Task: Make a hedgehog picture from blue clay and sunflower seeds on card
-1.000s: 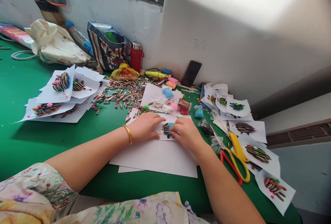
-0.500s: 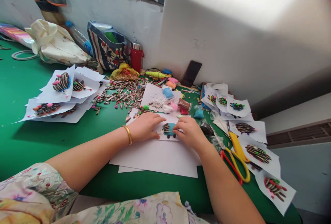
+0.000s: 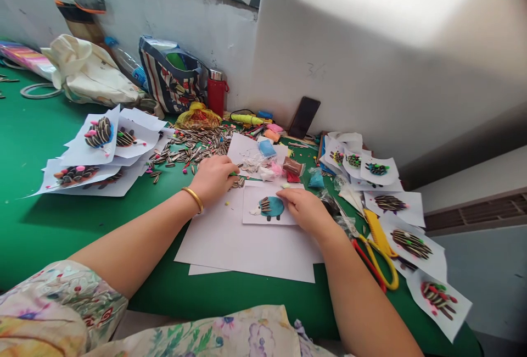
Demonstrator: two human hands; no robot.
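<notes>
A small white card [image 3: 253,217] lies on larger white sheets [image 3: 247,252]. On it is a flat blue clay hedgehog [image 3: 275,207] with a white snout, dark feet and several striped seeds stuck near its head. My right hand [image 3: 307,208] rests at the card's right side, fingers stretched out, fingertips by the hedgehog's back. Left of the card, my left hand [image 3: 214,179] reaches down to a few loose sunflower seeds [image 3: 239,182] on the paper. Its fingers are bent together, and what is between the fingertips is hidden.
Sunflower seeds [image 3: 197,148] are heaped behind my left hand. Bags of coloured clay [image 3: 293,167] lie behind the card. Scissors [image 3: 381,263] and a yellow-handled cutter [image 3: 377,233] lie right. Finished seed hedgehog cards are stacked left [image 3: 88,156] and right [image 3: 389,203]. A phone [image 3: 304,117] leans on the wall.
My left hand has left the card and moved up and left to the loose seeds. My right hand's fingers have straightened and shifted slightly off the hedgehog, uncovering its right side.
</notes>
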